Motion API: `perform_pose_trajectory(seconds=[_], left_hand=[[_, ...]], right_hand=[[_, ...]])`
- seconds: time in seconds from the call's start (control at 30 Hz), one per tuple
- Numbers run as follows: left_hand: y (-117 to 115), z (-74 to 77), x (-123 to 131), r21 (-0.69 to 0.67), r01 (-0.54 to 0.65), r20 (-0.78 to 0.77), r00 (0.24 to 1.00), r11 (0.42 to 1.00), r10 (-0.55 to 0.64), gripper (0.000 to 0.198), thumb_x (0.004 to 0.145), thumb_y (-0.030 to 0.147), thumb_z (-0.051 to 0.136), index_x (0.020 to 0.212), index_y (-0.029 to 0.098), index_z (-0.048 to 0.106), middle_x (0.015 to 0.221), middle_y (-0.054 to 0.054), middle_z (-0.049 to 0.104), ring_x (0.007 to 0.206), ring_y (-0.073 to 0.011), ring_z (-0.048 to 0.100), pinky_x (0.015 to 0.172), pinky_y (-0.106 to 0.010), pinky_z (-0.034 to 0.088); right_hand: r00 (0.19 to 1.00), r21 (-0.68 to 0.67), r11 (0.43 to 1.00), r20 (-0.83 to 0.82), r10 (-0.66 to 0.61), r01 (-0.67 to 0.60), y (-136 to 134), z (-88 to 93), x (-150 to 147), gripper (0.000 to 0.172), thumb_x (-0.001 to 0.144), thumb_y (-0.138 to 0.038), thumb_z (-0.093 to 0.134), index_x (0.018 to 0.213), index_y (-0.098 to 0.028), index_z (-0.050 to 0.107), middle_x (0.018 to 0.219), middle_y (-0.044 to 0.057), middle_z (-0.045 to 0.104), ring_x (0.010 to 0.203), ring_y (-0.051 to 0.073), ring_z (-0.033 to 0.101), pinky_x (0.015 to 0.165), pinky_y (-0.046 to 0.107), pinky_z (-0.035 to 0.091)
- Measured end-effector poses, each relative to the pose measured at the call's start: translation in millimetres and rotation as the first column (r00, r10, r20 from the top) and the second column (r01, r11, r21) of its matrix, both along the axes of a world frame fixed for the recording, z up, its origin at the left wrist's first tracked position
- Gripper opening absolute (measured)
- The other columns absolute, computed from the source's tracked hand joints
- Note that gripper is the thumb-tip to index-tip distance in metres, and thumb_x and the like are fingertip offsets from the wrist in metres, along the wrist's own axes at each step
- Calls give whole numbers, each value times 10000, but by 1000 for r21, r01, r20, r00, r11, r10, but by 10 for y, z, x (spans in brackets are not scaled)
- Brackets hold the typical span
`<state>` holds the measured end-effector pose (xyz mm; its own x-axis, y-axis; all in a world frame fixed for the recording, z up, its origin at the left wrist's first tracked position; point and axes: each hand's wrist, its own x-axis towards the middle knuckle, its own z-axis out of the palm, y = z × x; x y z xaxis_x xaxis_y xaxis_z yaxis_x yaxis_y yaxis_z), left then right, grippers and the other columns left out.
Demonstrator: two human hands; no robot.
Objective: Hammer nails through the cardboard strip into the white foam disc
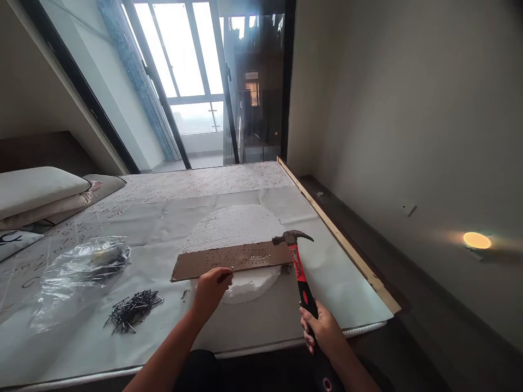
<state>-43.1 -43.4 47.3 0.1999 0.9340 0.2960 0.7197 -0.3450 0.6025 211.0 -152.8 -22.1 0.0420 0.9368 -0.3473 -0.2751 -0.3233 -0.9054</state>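
Observation:
My left hand [213,285] is pinched on a small nail [232,269] at the front edge of a brown board [196,264]. Many small holes or nail heads dot the board, which lies across a round white foam disc [232,223]. In my right hand [321,328] is the black and red handle of a claw hammer [299,261]; its metal head is over the board's right end. A pile of nails [134,311] lies to the left of my left hand.
A clear plastic bag [81,267] lies on the sheet-covered bed [171,218] at left, near stacked pillows [41,190]. A wooden rail [339,234] runs along the bed's right side. Behind are tall windows [180,49].

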Motion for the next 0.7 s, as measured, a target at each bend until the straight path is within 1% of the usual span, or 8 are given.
perform_pose_trajectory(seconds=[0.03, 0.1, 0.17, 0.23, 0.3, 0.43, 0.57, 0.7], left_hand=[[87, -7, 180, -16, 18, 42, 999, 1000, -17, 218, 746, 333, 493, 758, 194, 661, 646, -13, 664, 553, -134, 590, 535, -229, 460], [267, -58, 518, -25, 15, 93, 996, 1000, -12, 189, 732, 314, 527, 747, 193, 672, 675, -23, 675, 594, -143, 603, 558, -233, 464], [434, -139, 809, -9, -9, 101, 995, 1000, 10, 162, 722, 274, 547, 742, 188, 682, 724, -37, 685, 636, -148, 606, 603, -244, 466], [568, -229, 1033, -1, -20, 93, 995, 1000, 20, 154, 724, 246, 548, 746, 189, 689, 756, -43, 688, 661, -146, 603, 635, -251, 464], [662, -314, 1183, -8, -16, 77, 997, 1000, 17, 159, 733, 232, 539, 746, 194, 693, 777, -42, 689, 686, -146, 602, 655, -255, 460], [760, -445, 1291, -24, -11, 31, 999, 1000, 12, 175, 747, 213, 521, 760, 194, 694, 804, -46, 690, 736, -156, 607, 680, -265, 454], [795, -528, 1281, -14, -16, 4, 1000, 1000, 16, 179, 755, 214, 520, 791, 185, 693, 829, -58, 688, 773, -168, 609, 699, -276, 451], [817, -584, 1277, 4, -34, 12, 999, 999, 34, 168, 754, 204, 526, 781, 185, 691, 830, -50, 689, 794, -165, 607, 726, -278, 444]], right_hand=[[1000, 13, 1000, 15, -21, 21, -3, 11, -8, 391, 684, -504, 538, 878, -205, 378, 470, -126, 401, 259, 36, 329, 235, 164, 320], [997, 26, 998, 48, -54, 53, -7, 26, -18, 382, 689, -499, 534, 877, -203, 380, 471, -126, 398, 257, 35, 328, 231, 160, 312], [995, 26, 997, 66, -69, 67, -6, 32, -13, 384, 692, -492, 533, 889, -200, 381, 472, -127, 397, 260, 35, 330, 232, 159, 315], [995, 16, 997, 70, -73, 72, 2, 27, 7, 388, 694, -493, 531, 898, -199, 381, 470, -129, 392, 260, 35, 327, 232, 158, 316], [994, 17, 997, 73, -76, 75, 10, 18, 32, 389, 697, -497, 529, 900, -199, 382, 473, -127, 391, 262, 35, 328, 233, 160, 320], [993, 11, 996, 74, -87, 86, 16, 10, 59, 375, 698, -504, 530, 866, -206, 379, 473, -125, 380, 265, 35, 329, 232, 156, 316], [995, 25, 997, 72, -73, 72, 14, 23, 51, 361, 702, -497, 529, 850, -209, 371, 466, -127, 370, 268, 32, 321, 230, 150, 316], [995, 21, 998, 81, -58, 57, 10, 16, 27, 373, 697, -500, 534, 867, -208, 375, 466, -128, 368, 264, 32, 318, 225, 149, 314]])
